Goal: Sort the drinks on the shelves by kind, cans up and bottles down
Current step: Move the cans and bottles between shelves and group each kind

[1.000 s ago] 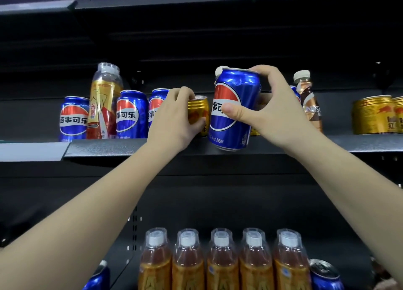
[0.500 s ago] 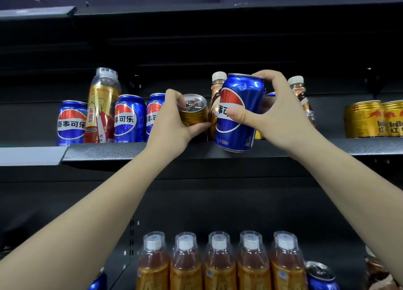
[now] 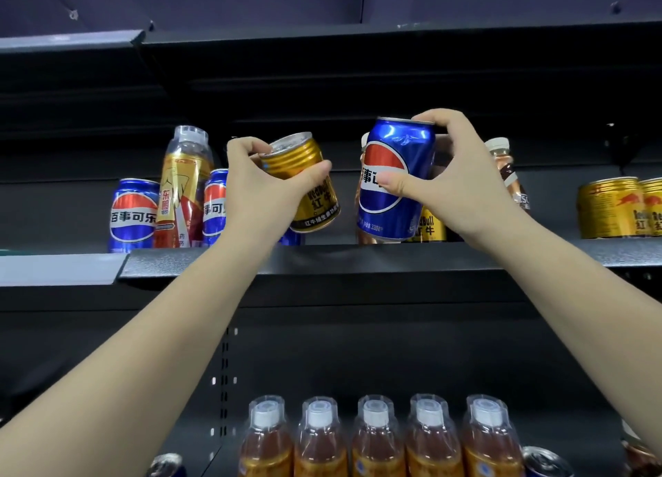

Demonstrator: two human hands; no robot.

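Toward the left end of the upper shelf (image 3: 358, 259) stood a blue cola can (image 3: 133, 215), then a tall gold-labelled bottle (image 3: 182, 186) and a second blue can (image 3: 215, 204) partly behind the left hand (image 3: 261, 190). That bottle sat among cans, so by the task it probably belonged on the lower shelf.

The left hand grasped a gold energy-drink can (image 3: 304, 182) with fingers over its top rim and thumb across its side. The can was tilted and clear of the shelf, apparently so it could be moved to join its own kind.

Beside it, the right hand (image 3: 455, 186) held a blue Pepsi can (image 3: 394, 179) by the rim and side, leaning, its base low over the front edge of the upper shelf; whether it touched I could not tell. Behind it another gold can (image 3: 430, 227) showed, and just right of the hand a brown bottle (image 3: 508, 172), also likely misplaced. Two gold cans (image 3: 609, 209) stood near the right end.

The shelving was dark metal with a perforated upright and a dim back panel. On the lower shelf stood a row of amber bottles (image 3: 376, 440), with can tops (image 3: 544, 460) at either end.
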